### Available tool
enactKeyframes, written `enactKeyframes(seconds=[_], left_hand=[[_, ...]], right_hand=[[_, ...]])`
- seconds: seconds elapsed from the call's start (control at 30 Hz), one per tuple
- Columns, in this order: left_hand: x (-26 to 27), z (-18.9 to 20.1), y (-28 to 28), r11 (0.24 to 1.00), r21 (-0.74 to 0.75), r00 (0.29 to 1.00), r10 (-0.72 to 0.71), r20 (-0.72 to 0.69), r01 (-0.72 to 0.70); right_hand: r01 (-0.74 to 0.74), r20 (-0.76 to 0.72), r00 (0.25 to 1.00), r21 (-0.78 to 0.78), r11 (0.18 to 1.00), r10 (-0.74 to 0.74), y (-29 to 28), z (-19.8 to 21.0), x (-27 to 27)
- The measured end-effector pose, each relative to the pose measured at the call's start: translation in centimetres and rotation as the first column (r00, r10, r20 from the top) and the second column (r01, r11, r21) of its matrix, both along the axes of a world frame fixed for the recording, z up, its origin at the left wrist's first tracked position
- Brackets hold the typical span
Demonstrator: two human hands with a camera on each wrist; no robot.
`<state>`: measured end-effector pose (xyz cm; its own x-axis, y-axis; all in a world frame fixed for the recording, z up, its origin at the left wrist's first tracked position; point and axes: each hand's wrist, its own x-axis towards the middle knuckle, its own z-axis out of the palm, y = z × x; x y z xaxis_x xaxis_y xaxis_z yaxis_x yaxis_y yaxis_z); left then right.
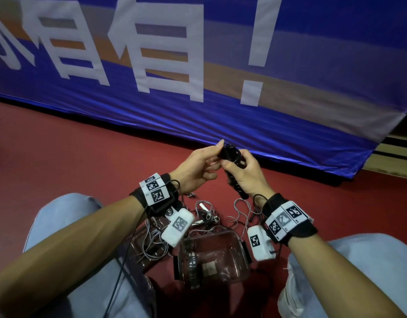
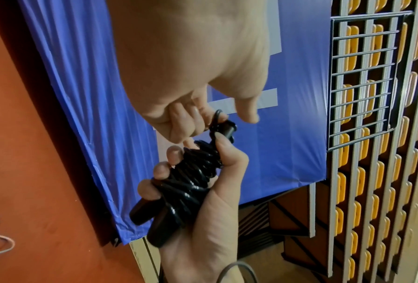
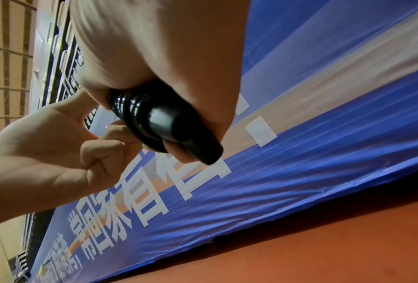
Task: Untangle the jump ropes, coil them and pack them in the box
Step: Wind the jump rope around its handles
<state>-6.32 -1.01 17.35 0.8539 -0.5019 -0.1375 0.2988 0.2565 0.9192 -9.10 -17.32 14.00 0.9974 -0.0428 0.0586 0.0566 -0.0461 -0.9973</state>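
Two hands are raised above a dull red floor (image 1: 71,152), which is bordered by a blue banner (image 1: 289,125) printed with large white characters. Beyond the banner, railings and rows of yellow seats (image 2: 358,180) are seen. A black jump rope (image 2: 191,183), wound around its handles, is gripped in the right hand (image 1: 246,175); its upper end is pinched by the left hand (image 1: 195,166). On the floor between the knees, a clear plastic box (image 1: 220,246) is set beside a tangle of thin grey ropes (image 1: 156,239).

2 hands (image 1: 199,167), 1 coiled black rope (image 2: 191,180), 1 clear box (image 1: 217,257), 1 banner (image 1: 220,65).
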Motion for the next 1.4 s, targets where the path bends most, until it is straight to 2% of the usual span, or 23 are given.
enactKeyframes(seconds=[0.07, 0.17, 0.23, 0.37, 0.5, 0.6, 0.67, 0.77, 0.83, 0.9, 1.0, 1.07, 1.17, 1.27, 1.3, 1.37, 1.4], left_hand=[[0.0, 0.5, 0.0, 0.999, 0.01, 0.999, -0.045, -0.02, 0.045], [0.2, 1.1, 0.2, 0.989, 0.08, 0.992, -0.122, -0.006, 0.122], [0.7, 1.3, 0.3, 0.983, 0.136, 0.992, -0.127, 0.01, 0.125], [1.8, 0.5, 0.5, 0.97, 0.243, 0.996, -0.001, 0.086, -0.02], [2.5, -1.1, 0.2, 0.945, 0.285, 0.981, 0.117, 0.153, -0.158], [2.8, -2.3, 0.1, 0.892, 0.376, 0.966, 0.198, 0.169, -0.249], [2.8, -3.2, 0.4, 0.856, 0.434, 0.959, 0.23, 0.169, -0.282], [2.9, -4.4, 1.3, 0.897, 0.394, 0.979, 0.201, 0.042, -0.201], [3.4, -5.5, 2.4, 0.919, 0.337, 0.966, 0.245, -0.083, -0.204], [3.6, -7.5, 3.9, 0.886, 0.409, 0.947, 0.293, -0.131, -0.218], [3.2, -11.7, 5.9, 0.757, 0.647, 0.97, 0.213, -0.117, -0.088], [2.9, -14.6, 6.7, 0.626, 0.78, 0.99, 0.112, -0.082, -0.006], [2.5, -18.3, 7.6, 0.436, 0.896, 0.996, -0.038, -0.078, 0.087], [2.1, -22.1, 8.0, 0.3, 0.943, 0.981, -0.169, -0.093, 0.141], [1.9, -23.4, 8.3, 0.223, 0.967, 0.978, -0.194, -0.082, 0.126], [1.2, -25.7, 9.0, 0.08, 0.99, 0.971, -0.22, -0.097, 0.117], [1.0, -26.8, 9.4, 0.048, 0.993, 0.969, -0.227, -0.095, 0.109]], right_hand=[[-0.058, -0.025, 0.998, 0.007, 0.998, 0.058, 0.1, 0.1, -0.2], [-0.196, -0.092, 0.974, 0.108, 0.975, 0.206, 0.0, 0.2, -0.4], [-0.21, -0.085, 0.972, 0.107, 0.972, 0.219, -0.5, 0.3, -0.4], [-0.051, -0.025, 0.998, -0.094, 0.994, 0.049, -0.6, -0.1, 0.1], [0.091, -0.039, 0.994, -0.253, 0.963, -0.104, 0.3, -1.0, 0.3], [-0.01, -0.133, 0.99, -0.345, 0.939, -0.039, 0.9, -1.5, -0.2], [-0.075, -0.153, 0.988, -0.447, 0.891, 0.007, 1.3, -2.5, -0.3], [-0.106, -0.223, 0.975, -0.489, 0.866, -0.006, 1.9, -5.5, 0.3], [-0.166, -0.315, 0.949, -0.436, 0.885, 0.023, 2.0, -7.5, 0.6], [-0.229, -0.363, 0.927, -0.342, 0.911, 0.096, 1.8, -9.6, 0.7], [-0.275, -0.453, 0.879, -0.221, 0.936, 0.151, 1.7, -13.4, 0.7], [-0.204, -0.555, 0.824, -0.106, 0.973, 0.112, 1.9, -16.3, 1.1], [-0.1, -0.713, 0.689, 0.08, 0.992, 0.128, 2.6, -20.3, 0.4], [-0.175, -0.793, 0.591, 0.055, 0.983, 0.149, 2.7, -24.3, -1.1], [-0.224, -0.829, 0.543, 0.01, 0.975, 0.134, 2.6, -26.2, -1.4], [-0.364, -0.879, 0.465, -0.085, 0.928, 0.101, 1.8, -32.9, -1.1], [-0.449, -0.894, 0.44, -0.138, 0.883, 0.084, 1.8, -35.1, -1.2]])
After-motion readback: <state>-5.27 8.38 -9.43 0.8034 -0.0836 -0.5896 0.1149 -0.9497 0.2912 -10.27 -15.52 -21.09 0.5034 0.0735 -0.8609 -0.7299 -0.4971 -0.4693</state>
